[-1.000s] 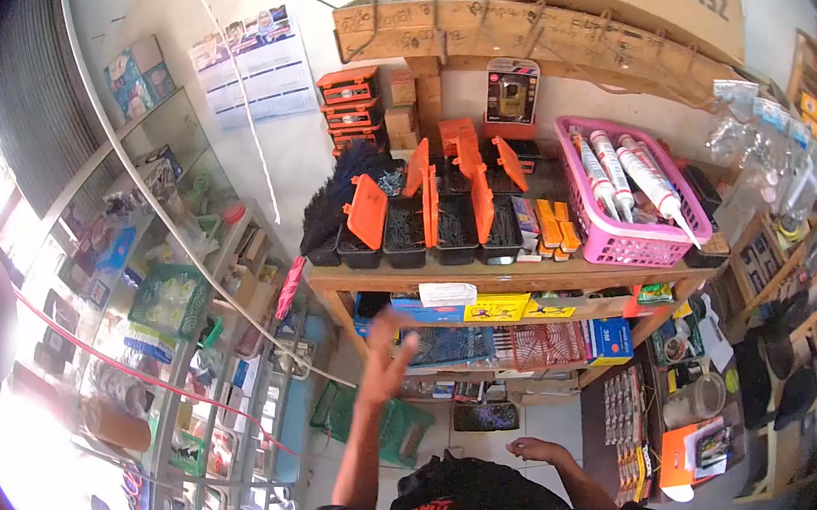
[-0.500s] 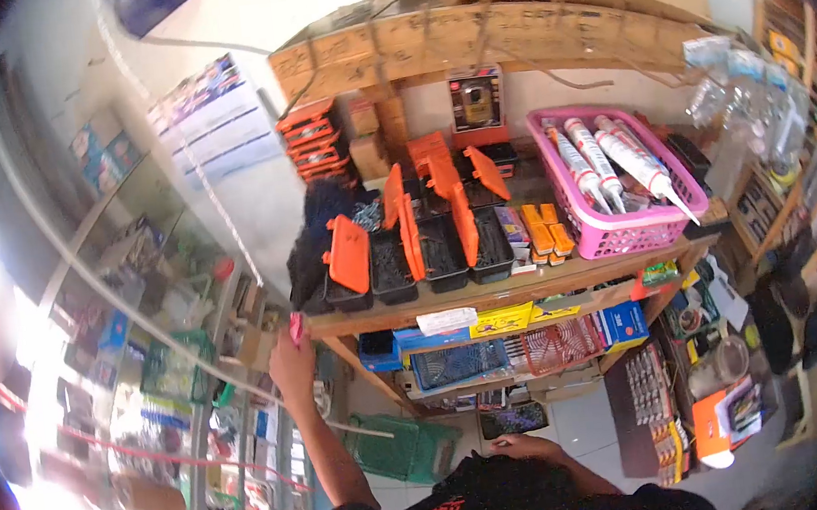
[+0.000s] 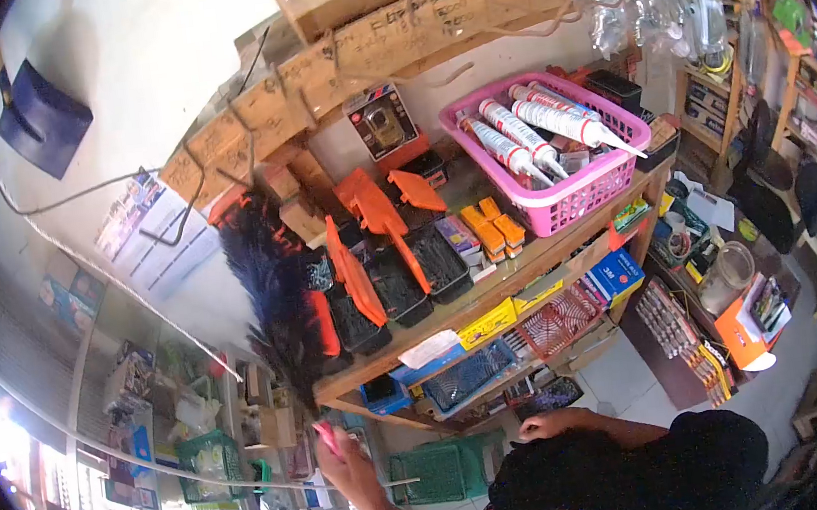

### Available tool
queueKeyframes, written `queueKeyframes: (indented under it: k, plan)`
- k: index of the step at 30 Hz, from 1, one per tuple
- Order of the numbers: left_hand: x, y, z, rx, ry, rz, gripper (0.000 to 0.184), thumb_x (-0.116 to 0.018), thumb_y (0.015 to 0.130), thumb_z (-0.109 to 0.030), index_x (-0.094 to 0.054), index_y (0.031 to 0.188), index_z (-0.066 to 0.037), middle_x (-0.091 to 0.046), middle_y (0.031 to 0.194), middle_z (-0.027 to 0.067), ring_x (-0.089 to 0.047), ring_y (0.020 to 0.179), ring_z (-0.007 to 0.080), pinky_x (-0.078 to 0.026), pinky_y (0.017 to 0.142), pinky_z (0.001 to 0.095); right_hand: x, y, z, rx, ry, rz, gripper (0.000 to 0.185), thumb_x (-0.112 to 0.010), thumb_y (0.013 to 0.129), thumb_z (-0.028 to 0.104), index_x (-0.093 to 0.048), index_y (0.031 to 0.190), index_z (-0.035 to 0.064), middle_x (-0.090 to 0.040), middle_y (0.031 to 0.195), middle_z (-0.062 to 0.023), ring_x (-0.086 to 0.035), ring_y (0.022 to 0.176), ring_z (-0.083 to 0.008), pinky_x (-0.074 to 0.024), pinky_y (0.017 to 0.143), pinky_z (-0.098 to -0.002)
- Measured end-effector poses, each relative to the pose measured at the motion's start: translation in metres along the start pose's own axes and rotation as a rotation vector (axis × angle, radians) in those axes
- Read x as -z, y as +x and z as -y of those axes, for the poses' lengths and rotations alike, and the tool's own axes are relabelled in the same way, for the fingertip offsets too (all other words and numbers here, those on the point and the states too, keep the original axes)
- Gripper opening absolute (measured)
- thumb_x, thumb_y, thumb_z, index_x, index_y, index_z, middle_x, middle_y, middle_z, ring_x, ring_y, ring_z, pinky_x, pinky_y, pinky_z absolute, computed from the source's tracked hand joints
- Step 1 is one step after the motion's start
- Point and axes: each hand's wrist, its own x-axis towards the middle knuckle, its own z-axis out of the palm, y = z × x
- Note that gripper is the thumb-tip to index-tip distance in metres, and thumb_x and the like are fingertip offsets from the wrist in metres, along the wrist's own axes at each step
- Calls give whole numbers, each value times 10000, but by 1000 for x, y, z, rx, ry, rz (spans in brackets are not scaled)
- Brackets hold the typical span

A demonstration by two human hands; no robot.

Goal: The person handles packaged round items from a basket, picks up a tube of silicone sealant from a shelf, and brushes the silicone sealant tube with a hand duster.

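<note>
My left hand [image 3: 349, 462] is closed round the pink handle of a black feather duster [image 3: 270, 279]. The feathers rise above the hand and cover the left end of the wooden shelf. They overlap the orange-lidded black boxes [image 3: 361, 325] there, and some boxes behind are hidden. Several of those lids stand raised, with dark contents in the boxes. Close to my body, in front of the lower shelf, my right hand [image 3: 549, 425] has its fingers curled; whatever may be inside them is hidden.
On the shelf top stand small yellow-orange boxes [image 3: 492, 229] and a pink basket [image 3: 572, 200] of sealant tubes. Metal hooks stick out from a wooden beam [image 3: 377, 47] above. A glass case [image 3: 173, 429] stands left, a green basket [image 3: 441, 473] below, and a goods-laden counter [image 3: 673, 352] right.
The view has swung, so the shelf now slants. The feather duster stands taller at the shelf's left end, over the boxes. My right hand remains curled near my body.
</note>
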Motion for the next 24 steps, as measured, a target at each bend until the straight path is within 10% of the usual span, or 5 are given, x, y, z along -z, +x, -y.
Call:
queueKeyframes:
  k: [4, 10, 15, 22, 24]
  plan:
    - [-43, -53, -13, 242, -405, 202, 215, -559, 941, -343, -528, 939, -130, -391, 591, -75, -338, 436, 18, -219, 364, 188, 48, -33, 77, 278, 230, -74, 454, -501, 984, 361, -511, 1282, 18, -600, 1195, -89, -548, 1086, -167, -439, 930, -306]
    - [-112, -109, -27, 268, -330, 742, 203, -542, 964, -264, -563, 1036, -75, -495, 727, -60, -404, 566, 31, -314, 489, 198, 99, -135, 181, 915, 506, -276, 588, -549, 953, 378, -371, 1390, 26, -494, 1355, -120, -466, 1243, -195, -366, 1032, -342]
    - [-186, -139, 10, -57, -321, 1064, 248, -501, 987, -185, -518, 1151, 0, -495, 839, -12, -432, 687, 48, -375, 576, 210, 95, -173, 173, 665, 401, -704, 366, -571, 942, 303, -572, 1156, 6, -621, 1169, -115, -568, 1078, -175, -445, 894, -312]
    - [-249, -76, -52, -531, 287, 1527, 339, -573, 928, -156, -532, 1233, -14, -572, 1239, 167, -540, 1154, 307, -408, 979, 371, 99, -192, 84, 589, 756, -1216, 165, -498, 981, 165, -564, 962, 14, -584, 840, 0, -562, 774, -79, -468, 722, -241]
    - [-259, -51, -77, -576, 253, 1255, 334, -604, 907, -169, -565, 1202, -17, -603, 1185, 157, -560, 1121, 320, -419, 962, 373, 109, -218, 75, 623, 858, -1288, 219, -521, 976, 208, -606, 931, 12, -618, 843, -4, -562, 805, -86, -466, 727, -266]
